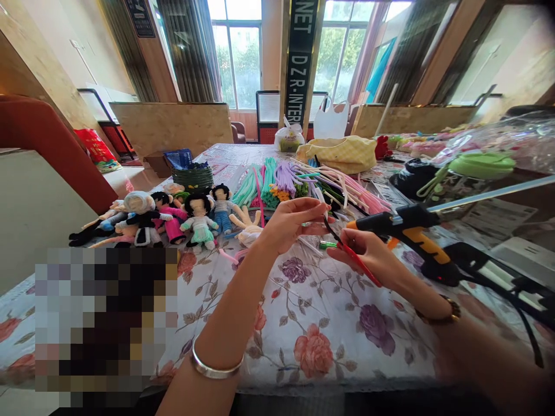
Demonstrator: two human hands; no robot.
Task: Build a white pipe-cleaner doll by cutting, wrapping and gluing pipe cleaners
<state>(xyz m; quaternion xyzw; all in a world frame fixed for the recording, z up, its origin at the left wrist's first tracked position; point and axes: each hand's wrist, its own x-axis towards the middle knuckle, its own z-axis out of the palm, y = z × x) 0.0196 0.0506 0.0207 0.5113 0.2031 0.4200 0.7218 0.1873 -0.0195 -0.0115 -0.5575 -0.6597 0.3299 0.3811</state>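
Note:
My left hand (297, 222) is raised over the table with thumb and fingers pinched together. What sits between its fingertips is too small to make out. My right hand (368, 254) grips a pair of red-handled scissors (358, 263), whose narrow dark blades point up toward the left fingertips. Just beyond both hands lies a heap of pipe cleaners (284, 176) in mint, lilac, pink and white. A black and orange glue gun (422, 237) stands beside my right hand, a long clear glue stick out of its back.
Several pipe-cleaner dolls (197, 222) sit at the left, before a green basket (193, 176). A pixelated patch (106, 323) hides the near left. A yellow cloth bundle (340, 153) lies behind the heap; a green-lidded jar (481, 167) stands right. Flowered cloth (312, 346) covers the table.

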